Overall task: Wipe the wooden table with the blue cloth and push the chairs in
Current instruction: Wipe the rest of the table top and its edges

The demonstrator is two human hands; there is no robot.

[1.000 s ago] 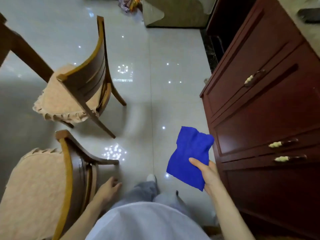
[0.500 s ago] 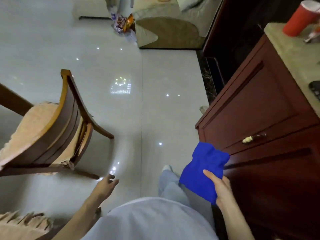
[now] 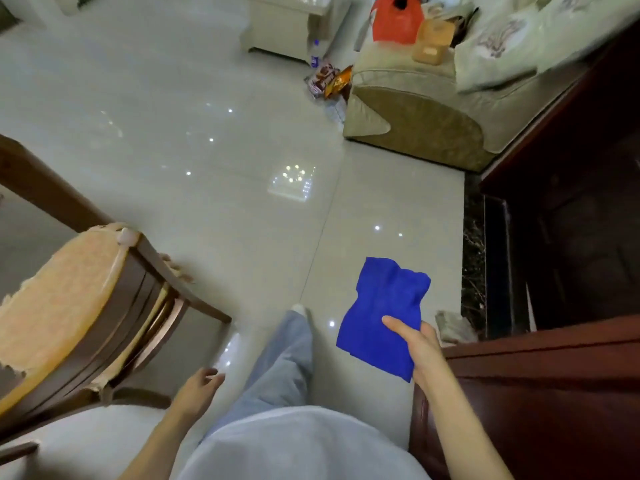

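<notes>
Cloth first: we see the blue cloth (image 3: 382, 315) pinched in the right hand (image 3: 420, 351), thumb on top and fingers under its near edge, the rest hanging loose in folds over the pale tiled floor (image 3: 207, 150). We take the dark red cabinet (image 3: 540, 393) as our landmark. The cloth sits just off the cabinet's left front corner, and the forearm behind it runs close along the cabinet's left side.

Well to the left of the cabinet stands a wooden chair (image 3: 114, 313) with a peach seat cushion (image 3: 59, 296), its curved back turned toward us and one rear leg reaching across the tiles toward the cabinet. The left hand (image 3: 199, 384) hovers low between chair and cabinet, fingers loosely curled and apart, holding nothing and touching nothing. Beyond the chair, farther still from the cabinet, a dark wooden edge (image 3: 38, 188) runs diagonally; we cannot tell what it belongs to.

As for containers, a red bag (image 3: 394, 24) and a tan box (image 3: 433, 39) rest on the sofa (image 3: 415, 109) beyond the cabinet's far end; their contents are hidden. Snack packets (image 3: 329, 79) lie on the floor beside the sofa's arm.

Between chair and cabinet runs a strip of bare tile, where a leg in grey trousers (image 3: 280, 358) is stepping. It widens into open floor toward the sofa.
</notes>
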